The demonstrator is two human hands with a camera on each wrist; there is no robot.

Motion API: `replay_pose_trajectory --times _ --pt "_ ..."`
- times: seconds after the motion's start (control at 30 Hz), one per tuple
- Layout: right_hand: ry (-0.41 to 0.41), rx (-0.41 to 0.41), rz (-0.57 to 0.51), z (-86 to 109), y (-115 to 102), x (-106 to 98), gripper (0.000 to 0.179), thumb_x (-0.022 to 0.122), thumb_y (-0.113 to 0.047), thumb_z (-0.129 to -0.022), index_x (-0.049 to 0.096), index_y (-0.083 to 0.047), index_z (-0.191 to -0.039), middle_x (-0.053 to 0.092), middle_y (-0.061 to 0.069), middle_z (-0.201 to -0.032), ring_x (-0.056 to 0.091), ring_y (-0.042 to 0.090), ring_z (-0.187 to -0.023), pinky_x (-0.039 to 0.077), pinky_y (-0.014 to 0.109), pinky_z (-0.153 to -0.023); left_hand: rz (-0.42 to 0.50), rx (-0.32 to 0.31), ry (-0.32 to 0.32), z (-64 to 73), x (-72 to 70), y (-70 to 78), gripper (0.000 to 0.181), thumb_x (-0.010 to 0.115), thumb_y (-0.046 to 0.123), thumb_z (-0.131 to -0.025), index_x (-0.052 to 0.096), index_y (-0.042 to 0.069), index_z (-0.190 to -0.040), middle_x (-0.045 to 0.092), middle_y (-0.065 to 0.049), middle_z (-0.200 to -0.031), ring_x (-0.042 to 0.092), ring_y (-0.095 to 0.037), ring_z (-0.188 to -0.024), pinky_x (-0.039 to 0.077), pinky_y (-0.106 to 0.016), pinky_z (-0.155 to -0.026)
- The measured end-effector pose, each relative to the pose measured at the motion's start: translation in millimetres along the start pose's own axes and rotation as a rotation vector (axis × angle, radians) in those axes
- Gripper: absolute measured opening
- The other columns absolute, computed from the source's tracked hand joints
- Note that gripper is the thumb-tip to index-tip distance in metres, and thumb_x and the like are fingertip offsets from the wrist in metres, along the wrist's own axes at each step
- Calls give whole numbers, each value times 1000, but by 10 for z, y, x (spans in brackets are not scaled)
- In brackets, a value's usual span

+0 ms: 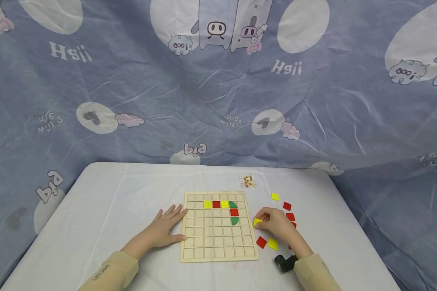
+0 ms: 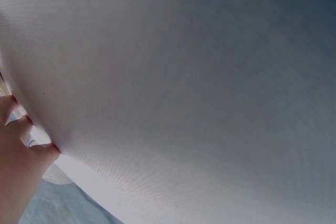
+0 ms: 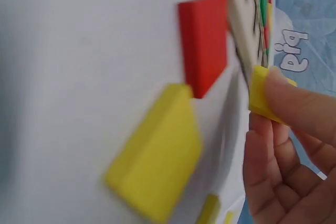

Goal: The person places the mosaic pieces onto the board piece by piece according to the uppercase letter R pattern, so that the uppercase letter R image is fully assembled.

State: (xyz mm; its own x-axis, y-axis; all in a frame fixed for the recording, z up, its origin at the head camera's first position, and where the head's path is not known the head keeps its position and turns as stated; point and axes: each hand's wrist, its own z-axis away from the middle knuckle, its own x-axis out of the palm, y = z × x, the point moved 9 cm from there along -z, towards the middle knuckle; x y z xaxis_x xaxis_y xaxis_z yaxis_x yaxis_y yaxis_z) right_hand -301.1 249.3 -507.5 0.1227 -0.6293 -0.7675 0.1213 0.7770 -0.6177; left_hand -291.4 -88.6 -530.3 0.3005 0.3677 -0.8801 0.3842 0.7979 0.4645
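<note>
A wooden grid board point(image 1: 204, 254) lies on the table, with yellow and red squares and green rounded pieces set in some upper cells. My left hand point(image 1: 164, 230) rests spread at the board's left edge, its fingertips and thumb touching the rim. In the left wrist view that hand point(image 2: 21, 156) shows only at the lower left. Just off the board's right edge, my right hand point(image 1: 274, 222) pinches a yellow square tile point(image 1: 257, 222) between thumb and fingers. The same tile point(image 3: 261, 92) appears tilted in the grip in the right wrist view.
Right of the board lie loose tiles, among them a red one point(image 1: 261, 242), a yellow one point(image 1: 272, 244) and a farther yellow one point(image 1: 274, 197). A small printed pattern card point(image 1: 247, 180) lies behind the board. A black object point(image 1: 285, 263) sits by the right sleeve.
</note>
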Motion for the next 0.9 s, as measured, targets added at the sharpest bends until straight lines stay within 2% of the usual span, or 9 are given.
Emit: replay_pose_trajectory --times 0.2,0.43,0.67,0.9 --pt "53 -63 -98 -57 -197 -26 17 83 -11 -78 70 -12 -89 63 -1 -79 56 12 -71 49 19 -64 -8 -5 2 -23 28 -23 88 70 55 -83 34 16 -154 26 -11 -163 17 -36 -152 10 -66 -119" --pt "22 -139 -192 -92 -478 204 15 82 -10 -79 74 -11 -92 69 -2 -82 60 10 -72 51 18 -64 -2 -9 -10 -18 15 -9 88 70 54 -84 33 16 -155 25 -11 -163 16 -37 -152 8 -66 -119" --pt "-37 -201 -159 -105 -677 441 10 79 -11 -82 75 -13 -91 69 -3 -81 61 9 -70 52 21 -63 -3 -5 -13 -11 10 -1 88 70 53 -84 34 15 -154 26 -12 -163 17 -38 -152 9 -67 -119" --pt "-56 -202 -103 -94 -767 537 6 78 -10 -83 75 -12 -87 67 -4 -76 58 9 -68 50 20 -63 0 -6 -8 1 4 5 88 70 53 -84 34 15 -154 26 -13 -162 17 -38 -152 9 -67 -119"
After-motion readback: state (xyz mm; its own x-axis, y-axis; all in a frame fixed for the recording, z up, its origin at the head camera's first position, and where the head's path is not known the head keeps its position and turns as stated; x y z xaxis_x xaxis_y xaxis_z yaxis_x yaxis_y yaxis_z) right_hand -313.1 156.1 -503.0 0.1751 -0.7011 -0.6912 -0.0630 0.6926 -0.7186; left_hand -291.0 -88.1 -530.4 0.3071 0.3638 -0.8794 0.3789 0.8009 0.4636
